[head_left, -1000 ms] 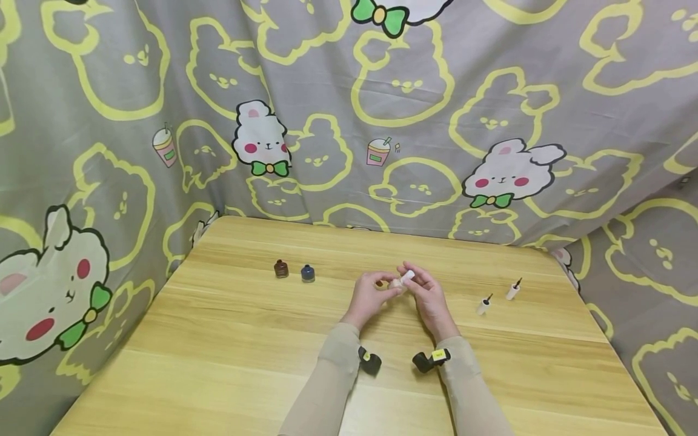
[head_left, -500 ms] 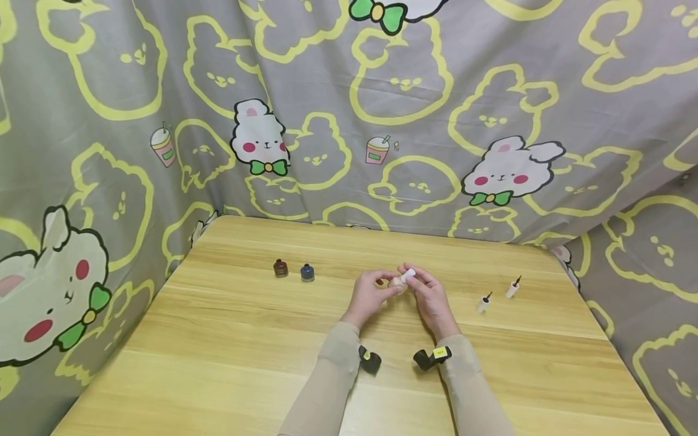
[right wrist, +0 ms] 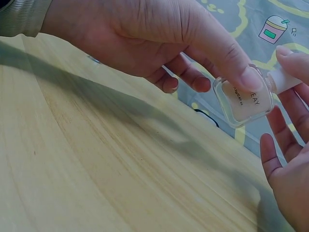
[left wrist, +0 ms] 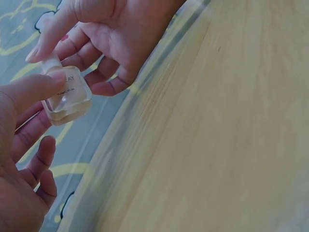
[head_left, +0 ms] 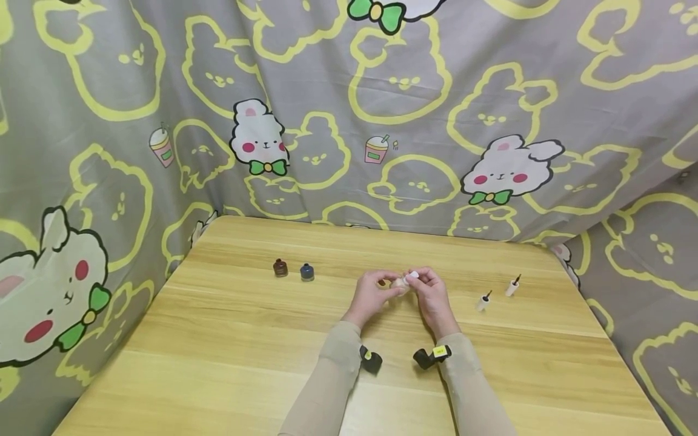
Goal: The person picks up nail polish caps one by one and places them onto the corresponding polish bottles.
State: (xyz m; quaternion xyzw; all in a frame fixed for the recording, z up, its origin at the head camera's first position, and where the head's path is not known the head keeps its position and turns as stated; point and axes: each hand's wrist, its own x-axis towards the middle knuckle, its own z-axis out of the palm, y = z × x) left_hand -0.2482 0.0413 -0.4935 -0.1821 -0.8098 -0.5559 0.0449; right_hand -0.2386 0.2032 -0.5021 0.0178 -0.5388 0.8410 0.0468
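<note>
A small clear nail polish bottle [left wrist: 72,99] with pale, beige-looking contents and dark lettering is held tilted above the table. My left hand [head_left: 372,295] grips its glass body, the thumb across the lettered face and fingers behind. At the other end, my right hand [head_left: 434,301] pinches the white cap [right wrist: 284,80] between thumb and fingers. The cap sits at the bottle's neck. In the left wrist view, the other fingers of both hands are loosely bent, away from the bottle.
Left of the hands stand two uncapped nail polish bottles, one dark red [head_left: 280,268] and one dark blue [head_left: 307,272]. To the right, two white brush caps [head_left: 483,301] stand brush-up on the wooden table [head_left: 229,351]. A patterned curtain [head_left: 327,175] hangs behind.
My right hand's fingers have shifted their hold on the cap and drawn in around it, and the cap has moved slightly right. My left hand stays nearly still with the bottle.
</note>
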